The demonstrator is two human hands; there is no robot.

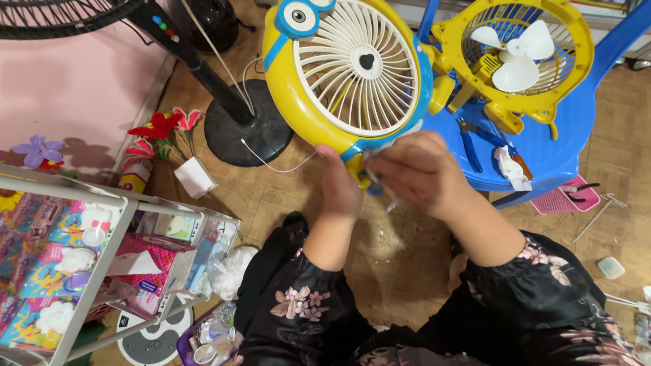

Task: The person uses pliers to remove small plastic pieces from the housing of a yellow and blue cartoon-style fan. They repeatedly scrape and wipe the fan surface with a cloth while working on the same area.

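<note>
Wood parquet floor (pixel 400 257). Left hand (pixel 339 186) flat open against yellow cartoon fan (pixel 349 74); right hand (pixel 417 169) fingers pinched on white tissue (pixel 380 177) at fan's lower edge.

The wooden parquet floor (pixel 400 251) carries the round black base of a standing fan (pixel 247 125), a small white pot with paper flowers (pixel 195 176), a pink plastic basket (pixel 566 198) and a white wire shelf (pixel 102 271) at the left. The blue plastic chair (pixel 563 135) stands on it; on the seat lie blue-handled pliers (pixel 468 139), a crumpled white tissue (pixel 508 166) and a yellow fan housing (pixel 519 54).
</note>
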